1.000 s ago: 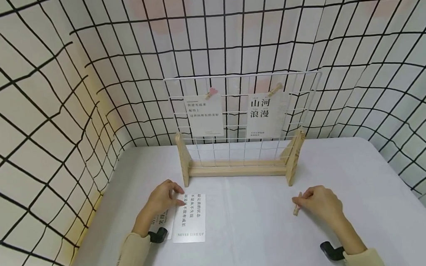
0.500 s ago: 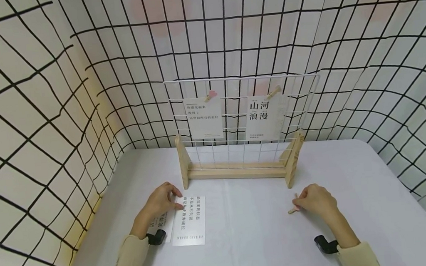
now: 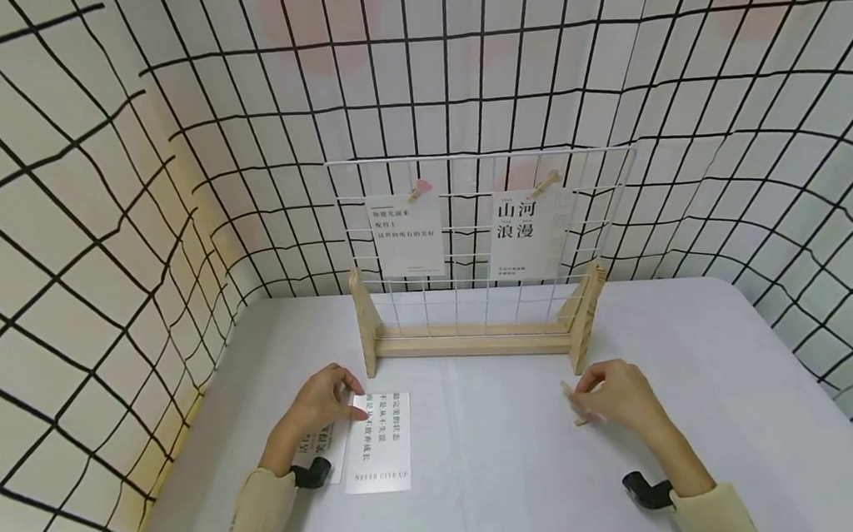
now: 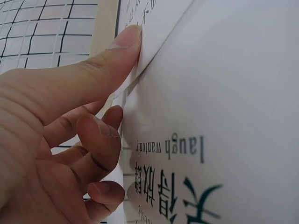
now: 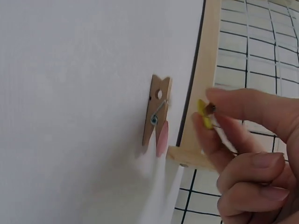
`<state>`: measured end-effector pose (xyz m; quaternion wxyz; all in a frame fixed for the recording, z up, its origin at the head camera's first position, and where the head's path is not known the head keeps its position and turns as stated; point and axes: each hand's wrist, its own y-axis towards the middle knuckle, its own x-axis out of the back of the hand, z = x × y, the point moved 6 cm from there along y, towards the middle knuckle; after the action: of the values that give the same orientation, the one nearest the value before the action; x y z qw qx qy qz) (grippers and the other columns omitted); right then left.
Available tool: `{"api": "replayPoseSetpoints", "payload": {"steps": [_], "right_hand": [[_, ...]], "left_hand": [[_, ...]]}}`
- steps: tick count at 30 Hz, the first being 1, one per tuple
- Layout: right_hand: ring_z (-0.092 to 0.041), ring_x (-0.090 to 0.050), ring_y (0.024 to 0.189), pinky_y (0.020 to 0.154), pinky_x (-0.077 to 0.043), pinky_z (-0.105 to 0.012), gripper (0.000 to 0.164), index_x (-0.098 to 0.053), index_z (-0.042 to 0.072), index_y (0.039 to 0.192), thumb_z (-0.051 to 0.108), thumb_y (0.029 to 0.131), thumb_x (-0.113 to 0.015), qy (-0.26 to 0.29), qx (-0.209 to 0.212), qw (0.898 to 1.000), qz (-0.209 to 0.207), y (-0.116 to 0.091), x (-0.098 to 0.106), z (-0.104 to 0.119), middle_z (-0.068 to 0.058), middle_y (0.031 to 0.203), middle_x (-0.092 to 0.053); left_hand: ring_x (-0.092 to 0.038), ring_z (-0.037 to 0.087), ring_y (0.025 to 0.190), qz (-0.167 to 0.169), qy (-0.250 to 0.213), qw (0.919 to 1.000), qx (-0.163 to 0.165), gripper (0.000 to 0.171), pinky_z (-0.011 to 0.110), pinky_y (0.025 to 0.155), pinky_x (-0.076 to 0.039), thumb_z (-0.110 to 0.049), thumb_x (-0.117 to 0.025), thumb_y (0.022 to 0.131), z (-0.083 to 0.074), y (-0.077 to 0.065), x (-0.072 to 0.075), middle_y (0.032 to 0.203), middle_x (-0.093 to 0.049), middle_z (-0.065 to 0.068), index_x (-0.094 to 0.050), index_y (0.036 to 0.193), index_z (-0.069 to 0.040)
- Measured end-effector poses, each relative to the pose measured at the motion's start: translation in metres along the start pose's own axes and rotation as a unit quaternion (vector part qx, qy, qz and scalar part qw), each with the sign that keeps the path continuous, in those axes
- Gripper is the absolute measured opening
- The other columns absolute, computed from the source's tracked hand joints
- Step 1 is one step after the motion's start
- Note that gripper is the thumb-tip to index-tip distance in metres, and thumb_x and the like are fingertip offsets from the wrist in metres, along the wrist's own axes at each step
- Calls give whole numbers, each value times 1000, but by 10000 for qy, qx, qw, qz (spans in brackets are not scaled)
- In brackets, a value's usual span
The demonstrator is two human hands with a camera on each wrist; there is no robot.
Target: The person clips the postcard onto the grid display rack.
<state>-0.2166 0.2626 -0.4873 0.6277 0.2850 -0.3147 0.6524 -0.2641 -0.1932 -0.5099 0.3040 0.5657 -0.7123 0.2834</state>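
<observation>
In the head view, my right hand (image 3: pixel 621 397) pinches a small clothespin (image 3: pixel 569 392) between thumb and finger, a little above the table. The right wrist view catches a yellow decoration on this clothespin (image 5: pixel 205 114), seen nearly end-on. Left of those fingers lies another wooden clothespin (image 5: pixel 158 109) with a pink piece. My left hand (image 3: pixel 322 404) rests at the far left corner of the printed NEVER GIVE UP card (image 3: pixel 378 462). Its thumb touches that card, and the fingers curl loosely by the edge. A second card (image 4: pixel 224 121), lettered "laugh wantonly", lies partly under the hand.
Behind the hands stands a white wire grid rack on a wooden base (image 3: pixel 470 346). Two printed cards hang there, a left card (image 3: pixel 409 255) and a right card (image 3: pixel 519 254), each with a clothespin. Black-lined grid cloth (image 3: pixel 411 75) surrounds the white table (image 3: pixel 481 479).
My right hand has moved slightly left and toward the rack with its clothespin, whose tilt differs now. My left hand stays in place by the cards.
</observation>
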Motion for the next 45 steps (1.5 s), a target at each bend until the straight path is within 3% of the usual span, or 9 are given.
{"api": "replayPoseSetpoints", "payload": {"steps": [6,10,16,22,28,31,35,41,45], "right_hand": [[-9,-49,66,53,-39,-25,26,-77,10,97,23,80,-90,165,439,9981,-411,1,-1,11,0,85,-75],[-8,-43,56,46,-35,-23,23,-78,12,99,25,84,-87,365,618,9963,-465,-1,1,17,-4,75,-67],[-7,-47,42,39,-39,-24,21,-71,9,109,20,93,-79,1057,934,9896,-293,-3,2,25,-13,95,-74],[-4,-40,47,40,-33,-24,19,-75,16,100,22,85,-86,1148,1218,9840,-609,-4,8,29,0,79,-67],[-8,-46,51,43,-36,-24,17,-78,11,104,13,88,-83,1691,1674,9688,-691,-8,10,32,-4,75,-73],[-14,-51,47,40,-39,-23,20,-76,4,110,9,90,-79,2121,1701,9611,-490,-8,9,32,-10,83,-77],[-17,-52,44,41,-43,-24,27,-74,0,117,10,92,-78,2420,1600,9563,-367,-8,10,33,-8,90,-76],[-14,-48,45,41,-43,-30,26,-73,-1,122,11,100,-69,2577,1648,9513,-392,-9,12,36,-1,97,-81],[-11,-46,45,41,-39,-28,26,-73,1,123,8,97,-71,2500,1715,9512,-578,-10,14,37,1,96,-80]], "left_hand": [[-48,17,80,15,-82,10000,46,36,27,65,-39,-14,-98,65,-1,0,-1,94,-59,3,-72,90,-12],[-48,17,79,24,-161,9998,99,37,27,65,-39,-12,-98,65,-3,-1,-1,91,-59,3,-71,90,-11],[-49,18,79,159,-421,9988,175,40,28,67,-40,-10,-98,65,-3,-2,-1,91,-59,4,-69,93,-11],[-58,17,81,440,-937,9946,12,39,27,71,-47,-6,-95,70,-3,-1,-2,97,-66,6,-68,98,-7],[-55,16,76,463,-1013,9935,-215,30,23,68,-45,-6,-90,77,-6,-3,2,95,-68,6,-74,102,-9],[-51,16,72,374,-1076,9931,-277,22,22,62,-41,-6,-86,81,-7,-5,7,91,-69,6,-78,102,-9],[-47,15,69,157,-1114,9934,-209,17,21,58,-38,-7,-86,82,-6,-6,13,86,-71,4,-82,99,-10],[-38,11,61,-558,-1338,9889,-331,16,22,57,-30,-12,-90,79,-7,-5,22,83,-76,5,-84,94,-9],[-37,11,61,-1009,-1452,9835,-397,14,21,56,-28,-13,-92,76,-12,-4,24,85,-80,7,-83,88,-9]]}}
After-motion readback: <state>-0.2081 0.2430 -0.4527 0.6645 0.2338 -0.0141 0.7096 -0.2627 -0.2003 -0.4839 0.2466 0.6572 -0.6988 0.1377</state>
